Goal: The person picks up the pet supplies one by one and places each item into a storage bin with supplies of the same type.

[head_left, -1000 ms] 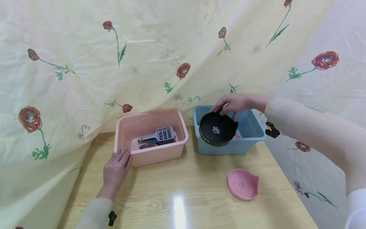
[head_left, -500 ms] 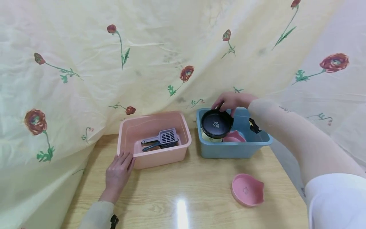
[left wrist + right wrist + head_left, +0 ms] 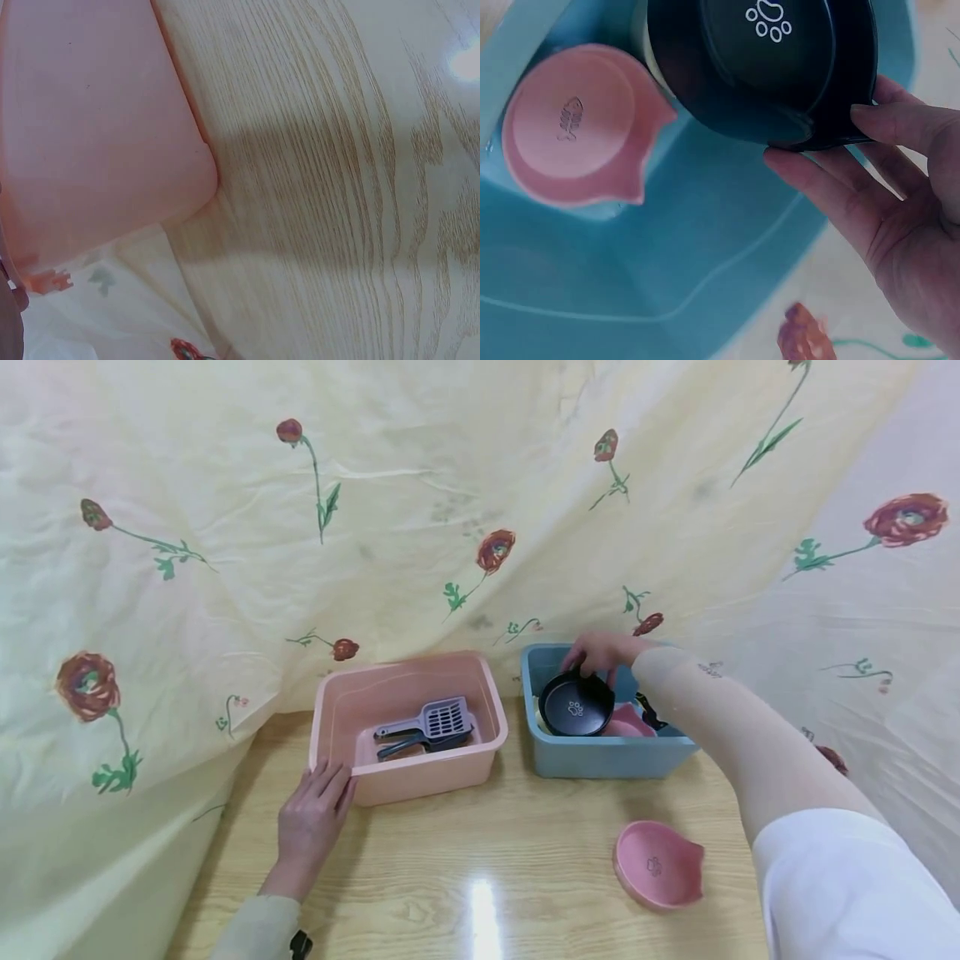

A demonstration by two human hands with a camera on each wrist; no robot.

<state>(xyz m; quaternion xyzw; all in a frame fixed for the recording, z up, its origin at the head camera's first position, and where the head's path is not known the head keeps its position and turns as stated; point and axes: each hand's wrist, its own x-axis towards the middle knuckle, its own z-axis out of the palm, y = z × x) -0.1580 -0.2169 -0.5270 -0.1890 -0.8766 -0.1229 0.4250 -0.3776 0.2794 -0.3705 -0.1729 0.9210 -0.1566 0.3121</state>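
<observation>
My right hand [image 3: 600, 653] pinches a black cat-eared pet bowl [image 3: 576, 706] by its rim, thumb on one side and fingers on the other. The bowl has a white paw print and hangs tilted inside the blue bin [image 3: 600, 766]. Beside it in the bin lies a pink pet bowl [image 3: 574, 124] with a fishbone mark; a pale item shows partly behind the black bowl. My left hand [image 3: 313, 822] holds the near left rim of the pink bin [image 3: 420, 781]. Inside that bin, a lilac-grey litter scoop [image 3: 442, 720] lies over a dark scoop [image 3: 401, 745].
Another pink cat-eared bowl [image 3: 660, 867] with a paw print stands on the wooden table [image 3: 420, 877], in front of the blue bin. Flower-printed cloth [image 3: 405, 552] hangs behind the bins and down both sides.
My right hand has lowered the black bowl from above the blue bin's front rim back and down into the bin. My left hand stays on the pink bin's rim.
</observation>
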